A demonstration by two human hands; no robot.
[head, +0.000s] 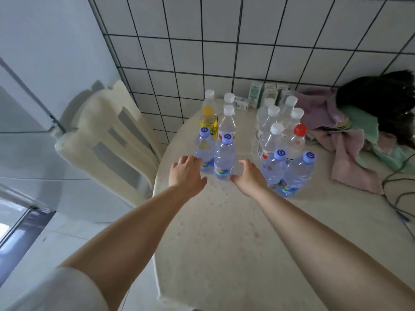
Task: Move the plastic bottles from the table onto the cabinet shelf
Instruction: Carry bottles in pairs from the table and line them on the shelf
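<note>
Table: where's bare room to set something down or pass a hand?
Free: the near half of the table, before the blue-capped bottles, and the lane between the left and right bottle clusters. Crowded: the right cluster, the cloths and cable at right.

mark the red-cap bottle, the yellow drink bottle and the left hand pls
red-cap bottle (300, 130), head view, on its red cap
yellow drink bottle (208, 113), head view, on its yellow upper body
left hand (186, 170), head view, on the back of the hand
</note>
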